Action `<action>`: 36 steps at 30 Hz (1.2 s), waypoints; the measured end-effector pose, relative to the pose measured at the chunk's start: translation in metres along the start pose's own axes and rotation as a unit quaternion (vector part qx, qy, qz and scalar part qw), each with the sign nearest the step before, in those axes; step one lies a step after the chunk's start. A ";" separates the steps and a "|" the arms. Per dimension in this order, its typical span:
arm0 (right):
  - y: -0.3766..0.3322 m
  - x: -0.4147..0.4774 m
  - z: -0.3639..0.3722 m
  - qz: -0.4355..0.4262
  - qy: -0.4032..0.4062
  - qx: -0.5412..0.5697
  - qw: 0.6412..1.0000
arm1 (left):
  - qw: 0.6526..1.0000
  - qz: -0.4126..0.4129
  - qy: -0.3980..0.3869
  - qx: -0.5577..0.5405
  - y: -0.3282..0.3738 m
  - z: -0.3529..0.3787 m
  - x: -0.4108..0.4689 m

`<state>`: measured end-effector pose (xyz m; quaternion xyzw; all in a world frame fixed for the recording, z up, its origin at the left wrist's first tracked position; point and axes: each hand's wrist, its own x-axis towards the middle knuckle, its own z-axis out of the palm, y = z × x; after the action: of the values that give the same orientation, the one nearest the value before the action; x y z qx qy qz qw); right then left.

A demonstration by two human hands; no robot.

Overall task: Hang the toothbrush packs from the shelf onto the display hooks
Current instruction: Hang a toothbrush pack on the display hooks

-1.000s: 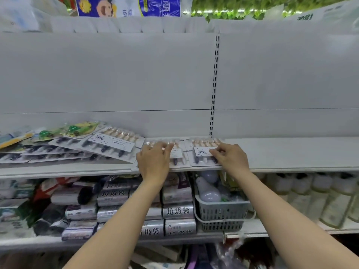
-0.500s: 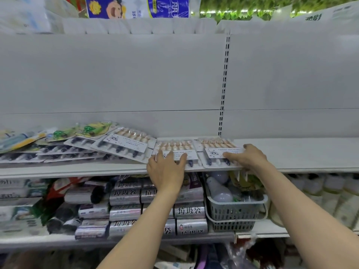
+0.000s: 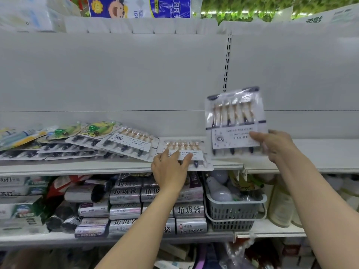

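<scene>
Head view. The right hand [image 3: 275,146] grips a clear plastic blister pack of toothbrushes with a white label [image 3: 235,121], with the thumb on the front of its lower right corner and the fingers behind. This pack stands upright in the air, clear of the white metal shelf [image 3: 77,167] and in front of the white back panel [image 3: 116,74].

The left hand [image 3: 169,169], lower and to the left of the right hand, lies on a second matching toothbrush pack [image 3: 182,146], which rests flat at the shelf's front edge. Its fingers stretch straight over the label, pressing on it and not curled round it. The two packs are near each other but apart.

Further left of the left hand is a sloping pile of overlapping toothbrush packs [image 3: 77,146]. One white-labelled pack lies on top nearest the hand, two green-and-yellow ones lie at the back, and the dark-handled ones beneath overlap too much to count.

Below the left hand are stacked silver rolls with black lettering [image 3: 188,210]. Below the right hand stands one grey slotted plastic basket [image 3: 233,212] holding at least two white light bulbs [image 3: 217,191].
</scene>
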<state>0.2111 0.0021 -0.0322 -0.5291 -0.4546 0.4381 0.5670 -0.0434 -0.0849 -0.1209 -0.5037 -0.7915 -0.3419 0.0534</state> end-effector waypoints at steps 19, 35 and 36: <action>0.013 -0.006 -0.003 -0.137 0.094 0.168 0.972 | 0.994 -0.053 -0.098 0.019 0.029 -0.016 0.008; -0.010 -0.023 -0.014 -0.174 0.069 0.268 0.945 | 0.892 -0.150 -0.069 -0.421 -0.003 -0.030 -0.004; -0.012 -0.026 -0.011 -0.185 0.068 0.273 0.942 | 0.883 -0.143 -0.061 -0.442 -0.008 -0.033 -0.008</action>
<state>0.2167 -0.0259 -0.0217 -0.2891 -0.3672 0.3960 0.7904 -0.0549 -0.1126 -0.1037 -0.3763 -0.6230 -0.6294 -0.2724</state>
